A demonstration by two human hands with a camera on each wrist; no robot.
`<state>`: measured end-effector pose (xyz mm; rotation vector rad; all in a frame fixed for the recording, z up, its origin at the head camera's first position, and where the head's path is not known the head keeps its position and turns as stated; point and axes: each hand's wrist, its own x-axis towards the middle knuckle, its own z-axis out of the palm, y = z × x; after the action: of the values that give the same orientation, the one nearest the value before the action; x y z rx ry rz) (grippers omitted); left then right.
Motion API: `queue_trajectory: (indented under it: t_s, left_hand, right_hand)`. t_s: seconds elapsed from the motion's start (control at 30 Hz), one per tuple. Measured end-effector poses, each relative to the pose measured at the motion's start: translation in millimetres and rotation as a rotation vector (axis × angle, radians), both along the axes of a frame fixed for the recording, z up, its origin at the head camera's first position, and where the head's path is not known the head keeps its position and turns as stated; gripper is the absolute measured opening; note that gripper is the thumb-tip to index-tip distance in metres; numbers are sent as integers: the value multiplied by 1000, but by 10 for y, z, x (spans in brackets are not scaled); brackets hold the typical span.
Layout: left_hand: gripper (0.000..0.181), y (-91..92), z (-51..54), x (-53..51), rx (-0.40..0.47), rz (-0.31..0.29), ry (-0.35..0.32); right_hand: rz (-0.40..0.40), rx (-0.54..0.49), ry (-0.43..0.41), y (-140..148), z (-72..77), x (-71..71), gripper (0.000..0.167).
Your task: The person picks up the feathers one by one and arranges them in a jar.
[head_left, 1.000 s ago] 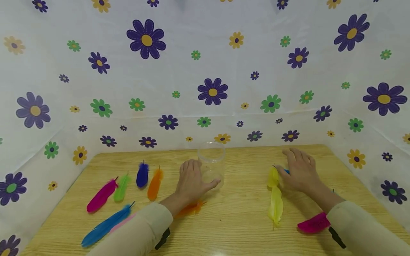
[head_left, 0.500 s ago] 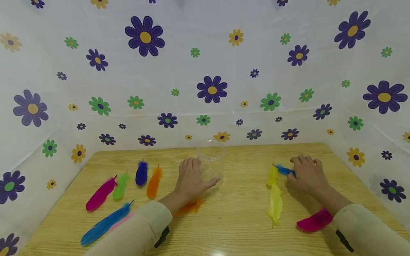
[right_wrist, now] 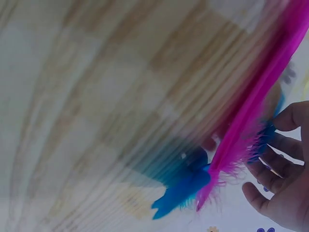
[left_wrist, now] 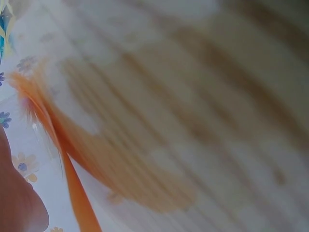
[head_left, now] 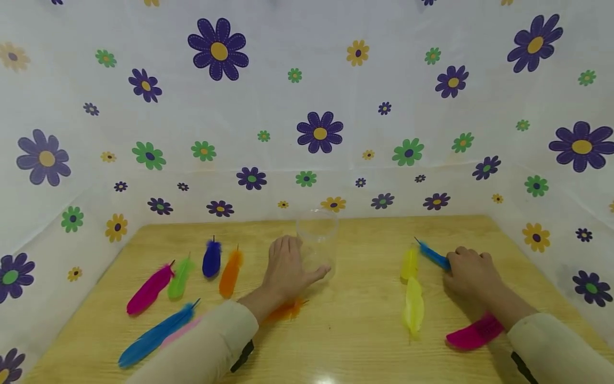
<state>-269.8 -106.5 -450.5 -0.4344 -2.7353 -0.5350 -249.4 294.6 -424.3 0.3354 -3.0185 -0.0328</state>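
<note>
My left hand [head_left: 288, 269] grips the left side of an upright clear plastic cup [head_left: 318, 226], its thumb across the front. In the left wrist view only part of the hand [left_wrist: 21, 195] shows, beside a large orange feather [left_wrist: 63, 133]. My right hand [head_left: 475, 272] pinches a blue feather [head_left: 434, 256] low over the table; its quill points to the back left. Two yellow feathers [head_left: 413, 309] lie left of that hand. A magenta feather [head_left: 472, 333] lies under the right wrist. In the right wrist view, a blue feather part [right_wrist: 181, 191] shows behind the magenta feather [right_wrist: 256, 106].
On the wooden table's [head_left: 355, 320] left side lie feathers: magenta [head_left: 150, 290], light green [head_left: 179, 277], dark blue [head_left: 211, 258], orange [head_left: 231, 274], blue [head_left: 155, 336] and pink [head_left: 179, 330]. A flowered cloth [head_left: 268, 106] stands behind and at both sides.
My right hand has moved right and toward me, its fingers closing on the blue feather, which now shows more and has turned slightly. The left hand stays on the cup.
</note>
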Motion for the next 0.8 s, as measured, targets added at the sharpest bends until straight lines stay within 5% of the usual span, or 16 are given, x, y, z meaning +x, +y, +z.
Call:
queue_trajectory:
  t_s: [0.27, 0.8]
  left_hand:
    - [81, 29, 49, -58, 4, 2, 56]
    - [83, -17, 8, 16, -13, -8, 49]
  right_hand:
    - [64, -20, 89, 51, 21, -51, 14]
    - [18, -120, 53, 28, 53, 22, 3]
